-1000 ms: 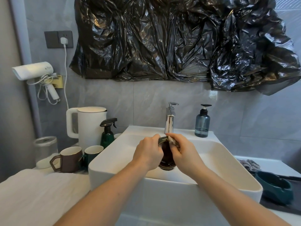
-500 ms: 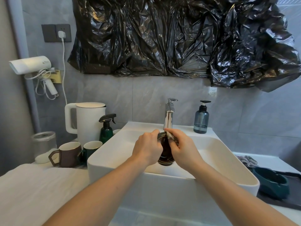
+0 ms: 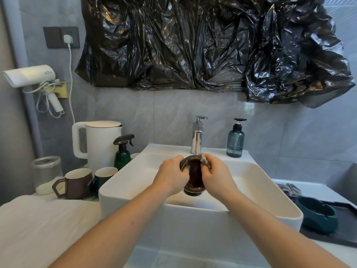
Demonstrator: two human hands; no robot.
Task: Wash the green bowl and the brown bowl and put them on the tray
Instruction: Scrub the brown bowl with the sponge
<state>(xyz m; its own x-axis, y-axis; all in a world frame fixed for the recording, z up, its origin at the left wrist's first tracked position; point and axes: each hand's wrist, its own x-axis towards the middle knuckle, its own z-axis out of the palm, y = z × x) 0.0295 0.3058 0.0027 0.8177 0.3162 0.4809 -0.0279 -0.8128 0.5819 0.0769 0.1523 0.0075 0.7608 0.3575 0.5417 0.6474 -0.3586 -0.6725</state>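
- While the left hand grips the brown bowl over the sink, the right hand pinches a cloth on its rim.
- One green bowl sits on the tray, right.
- Two mugs stand left, on a white counter.

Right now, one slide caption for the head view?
Both hands scrub the brown bowl with a cloth over the sink; green bowl on tray.

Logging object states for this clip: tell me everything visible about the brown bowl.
The brown bowl looks like glossy dark brown ceramic with a pale edge line. It is tipped on its side over the sink, opening toward the camera, below the faucet. The left hand grips its left rim; the right hand presses a cloth to its right rim.
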